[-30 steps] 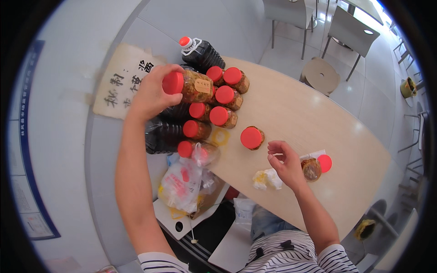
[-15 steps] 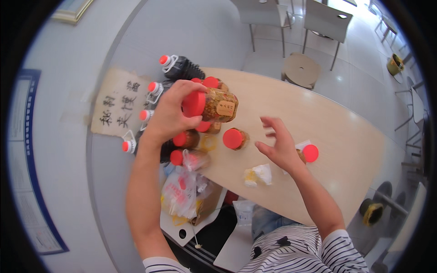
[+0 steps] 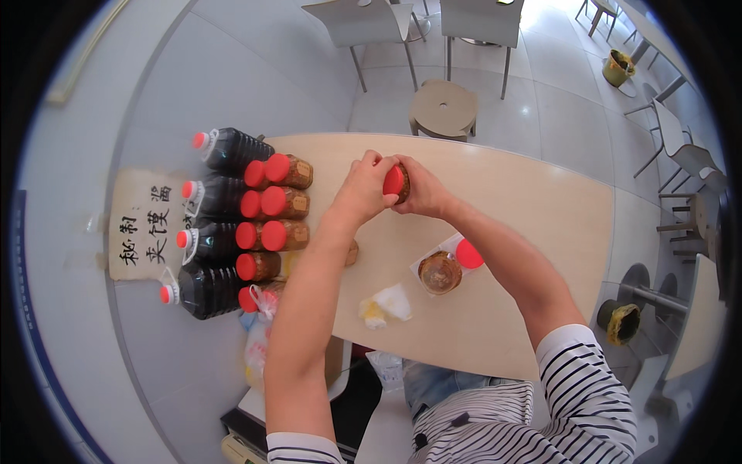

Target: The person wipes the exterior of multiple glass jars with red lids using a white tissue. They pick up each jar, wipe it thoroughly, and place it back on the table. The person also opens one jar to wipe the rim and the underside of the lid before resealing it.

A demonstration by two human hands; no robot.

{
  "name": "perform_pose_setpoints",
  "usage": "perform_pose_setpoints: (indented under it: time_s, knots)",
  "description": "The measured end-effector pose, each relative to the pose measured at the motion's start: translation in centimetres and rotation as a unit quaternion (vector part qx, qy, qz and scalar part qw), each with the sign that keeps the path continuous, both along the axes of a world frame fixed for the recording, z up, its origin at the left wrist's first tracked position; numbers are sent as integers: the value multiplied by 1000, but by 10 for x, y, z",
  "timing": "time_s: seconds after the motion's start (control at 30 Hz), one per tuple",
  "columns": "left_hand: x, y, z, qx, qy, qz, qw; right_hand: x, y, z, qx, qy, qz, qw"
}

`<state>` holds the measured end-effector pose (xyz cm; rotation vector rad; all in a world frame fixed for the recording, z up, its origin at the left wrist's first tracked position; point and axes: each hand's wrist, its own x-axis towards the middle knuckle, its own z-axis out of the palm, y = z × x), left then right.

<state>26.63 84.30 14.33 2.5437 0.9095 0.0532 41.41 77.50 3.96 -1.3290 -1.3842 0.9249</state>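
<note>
Over the far part of the table, both hands hold a red-lidded glass jar (image 3: 396, 182) between them. My left hand (image 3: 362, 189) closes round its lid side, and my right hand (image 3: 424, 189) grips the other side. Its dark brown contents show only in part. Nearer to me, a jar of brown sauce (image 3: 440, 274) stands with its top apparently uncovered. Beside it, on a white sheet, lies a loose red lid (image 3: 469, 253). Behind my left forearm another jar (image 3: 352, 253) peeks out, mostly hidden. Several red-lidded jars (image 3: 284, 203) lie in two columns at the left.
Several dark bottles (image 3: 232, 149) with red caps lie along the wall, by a handwritten paper sign (image 3: 139, 224). A crumpled tissue with yellow stains (image 3: 388, 305) rests near the table's front edge. A stool (image 3: 444, 110) and chairs stand beyond the table (image 3: 510, 201).
My left hand has brought the jar rightward from the jar rows. My right hand, apart from it before, has moved to the far side and now grips it too. The view has shifted.
</note>
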Motion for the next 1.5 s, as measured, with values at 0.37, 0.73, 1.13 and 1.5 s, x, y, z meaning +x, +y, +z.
perform_pose_setpoints:
  time_s: [0.37,0.73,1.13,1.5]
  knots:
    - [3,-8,-19,94,147,-79,981,-6,-4,-24,-7,47,-55,997]
    - [53,-10,-1,25,264,164,950,-8,1,-35,34,-22,-59,997]
    - [31,-8,2,66,249,55,965,-7,-1,-26,3,-7,-52,999]
    - [-90,11,38,128,105,254,953,22,-10,-18,11,-87,19,996]
